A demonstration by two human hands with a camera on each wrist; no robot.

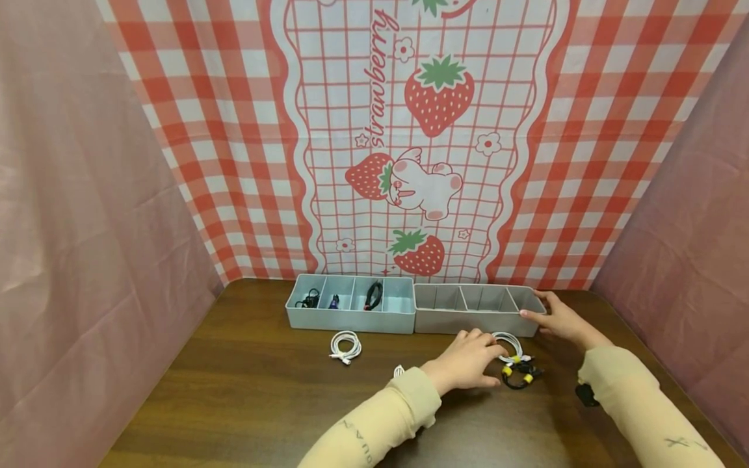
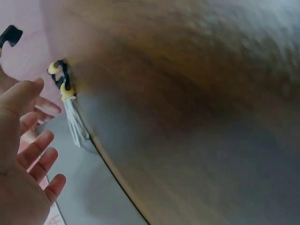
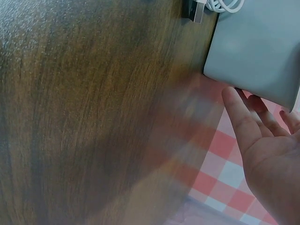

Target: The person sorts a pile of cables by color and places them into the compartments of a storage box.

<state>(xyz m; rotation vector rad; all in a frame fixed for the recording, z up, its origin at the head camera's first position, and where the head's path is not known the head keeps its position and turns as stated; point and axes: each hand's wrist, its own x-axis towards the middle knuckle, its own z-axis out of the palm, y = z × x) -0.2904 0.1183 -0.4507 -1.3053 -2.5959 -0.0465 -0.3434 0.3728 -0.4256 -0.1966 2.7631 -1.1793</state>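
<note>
Head: right fingers [image 1: 552, 301] at gray bin's edge [image 1: 534, 326]

A small curtained booth, though whether in a home or a workplace cannot be told: a checked strawberry cloth [image 1: 439, 97] hangs at 12 o'clock, a pink curtain [image 1: 88, 227] at 9, another curtain [image 1: 690, 214] at 3, a brown wooden table [image 1: 246, 377] at 6.

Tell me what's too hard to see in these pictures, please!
- Head view: the white thing by the left sleeve; the sleeve hides part of it.
- Head view: the small dark blue thing in the light blue box; too tiny to name.
- Left wrist view: the tabletop, its grain blurred.
- Right wrist view: the rest of the white cable; the top edge cuts it off.
</note>
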